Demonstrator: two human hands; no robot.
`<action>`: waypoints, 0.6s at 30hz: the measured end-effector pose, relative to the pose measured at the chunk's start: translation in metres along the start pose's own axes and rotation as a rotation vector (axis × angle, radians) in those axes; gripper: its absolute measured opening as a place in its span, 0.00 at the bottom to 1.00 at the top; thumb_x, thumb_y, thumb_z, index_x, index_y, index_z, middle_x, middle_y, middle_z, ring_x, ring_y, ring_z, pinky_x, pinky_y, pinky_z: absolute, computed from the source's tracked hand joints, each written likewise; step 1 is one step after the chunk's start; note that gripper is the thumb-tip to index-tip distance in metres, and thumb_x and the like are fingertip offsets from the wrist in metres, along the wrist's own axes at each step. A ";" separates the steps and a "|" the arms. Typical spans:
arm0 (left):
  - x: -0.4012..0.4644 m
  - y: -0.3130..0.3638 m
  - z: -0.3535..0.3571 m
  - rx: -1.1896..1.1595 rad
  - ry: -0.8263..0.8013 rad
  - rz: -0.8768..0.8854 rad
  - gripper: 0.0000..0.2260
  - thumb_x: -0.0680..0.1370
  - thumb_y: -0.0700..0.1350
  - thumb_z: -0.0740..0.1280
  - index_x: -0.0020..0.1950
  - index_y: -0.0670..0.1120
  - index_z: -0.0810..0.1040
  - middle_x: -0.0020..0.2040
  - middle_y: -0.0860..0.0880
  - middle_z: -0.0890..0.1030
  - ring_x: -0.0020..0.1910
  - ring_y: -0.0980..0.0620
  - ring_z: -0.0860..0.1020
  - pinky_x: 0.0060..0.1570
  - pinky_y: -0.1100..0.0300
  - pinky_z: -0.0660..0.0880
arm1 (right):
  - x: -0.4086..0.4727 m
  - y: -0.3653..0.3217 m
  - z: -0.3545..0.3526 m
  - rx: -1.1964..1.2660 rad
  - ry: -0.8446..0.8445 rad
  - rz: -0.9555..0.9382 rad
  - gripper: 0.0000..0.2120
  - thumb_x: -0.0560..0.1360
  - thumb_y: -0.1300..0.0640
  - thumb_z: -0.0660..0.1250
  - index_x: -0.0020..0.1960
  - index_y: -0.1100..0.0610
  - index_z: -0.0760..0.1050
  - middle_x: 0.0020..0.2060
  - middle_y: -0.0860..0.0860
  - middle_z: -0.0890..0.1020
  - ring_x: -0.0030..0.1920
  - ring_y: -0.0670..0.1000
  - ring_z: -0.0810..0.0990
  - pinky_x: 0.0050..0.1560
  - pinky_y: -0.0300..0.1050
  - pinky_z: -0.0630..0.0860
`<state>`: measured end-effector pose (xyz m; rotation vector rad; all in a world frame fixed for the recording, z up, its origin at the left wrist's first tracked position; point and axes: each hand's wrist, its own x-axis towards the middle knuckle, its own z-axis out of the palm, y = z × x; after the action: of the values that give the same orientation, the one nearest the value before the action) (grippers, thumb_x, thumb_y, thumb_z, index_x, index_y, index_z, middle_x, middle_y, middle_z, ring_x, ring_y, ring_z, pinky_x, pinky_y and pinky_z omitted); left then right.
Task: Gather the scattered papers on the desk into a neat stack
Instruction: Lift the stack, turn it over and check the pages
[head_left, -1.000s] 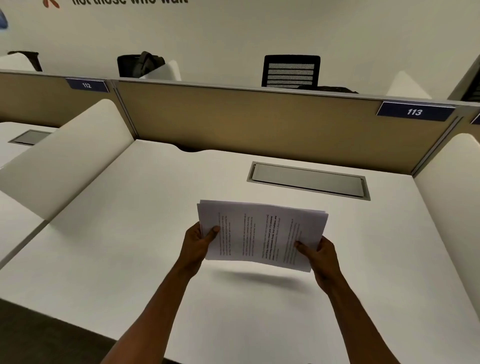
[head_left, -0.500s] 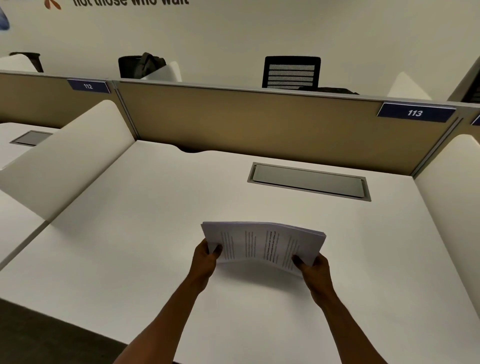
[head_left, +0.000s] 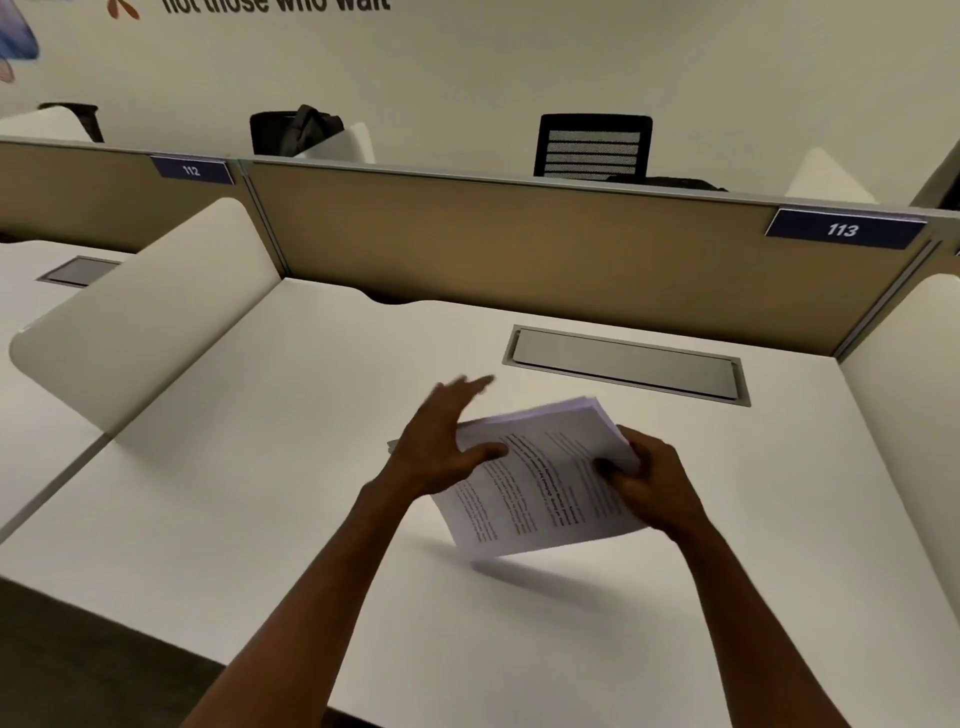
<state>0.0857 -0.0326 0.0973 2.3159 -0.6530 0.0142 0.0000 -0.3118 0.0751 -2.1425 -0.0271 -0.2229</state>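
Papers (head_left: 540, 478), gathered into one printed stack, are shown raised off the white desk (head_left: 260, 467), tilted with the lower corner toward the near edge and a shadow cast on the surface beneath. Beyond the stack, a grey recessed cable hatch (head_left: 626, 366) is set flush in the desk, well apart from the sheets. Behind the hatch the tan partition (head_left: 519, 244) closes the far edge and carries a blue plate marked 113 (head_left: 844, 228); a second plate marked 112 (head_left: 191, 170) is fixed further left of the stack. White rounded side dividers (head_left: 145, 312) bound the desk left and right of the stack, and a black chair back (head_left: 592, 145) is seen past the partition. Bare surface lies on every side of the stack. The right hand (head_left: 652, 480) is closed on the stack's right edge, thumb on the printed face, fingers hidden beneath. The left hand (head_left: 441, 441) is spread, blurred, fingers extended past the stack's far-left corner, thumb laid against the top sheet, gripping nothing. Both forearms are extended from the near edge.
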 end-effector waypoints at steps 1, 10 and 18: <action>0.007 0.004 -0.005 -0.019 -0.078 0.003 0.27 0.75 0.54 0.72 0.73 0.52 0.73 0.67 0.49 0.80 0.68 0.47 0.76 0.70 0.49 0.71 | 0.006 -0.010 -0.004 -0.003 -0.023 -0.015 0.16 0.72 0.62 0.70 0.56 0.47 0.80 0.44 0.40 0.84 0.46 0.38 0.82 0.42 0.39 0.77; -0.004 -0.015 -0.008 -0.630 0.140 -0.193 0.04 0.76 0.49 0.73 0.49 0.53 0.85 0.46 0.53 0.88 0.44 0.54 0.86 0.41 0.65 0.80 | 0.016 -0.018 -0.063 0.596 -0.025 0.060 0.30 0.66 0.50 0.78 0.66 0.48 0.75 0.49 0.59 0.85 0.48 0.56 0.86 0.47 0.49 0.83; -0.027 -0.027 0.037 -1.017 0.169 -0.334 0.12 0.76 0.48 0.71 0.56 0.45 0.84 0.54 0.46 0.87 0.50 0.51 0.86 0.47 0.63 0.81 | -0.004 -0.006 0.035 0.852 0.060 0.267 0.22 0.68 0.64 0.77 0.61 0.55 0.79 0.54 0.59 0.85 0.54 0.65 0.83 0.49 0.55 0.82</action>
<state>0.0676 -0.0278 0.0476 1.3815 -0.1045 -0.2234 0.0011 -0.2795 0.0604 -1.2726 0.1701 -0.0893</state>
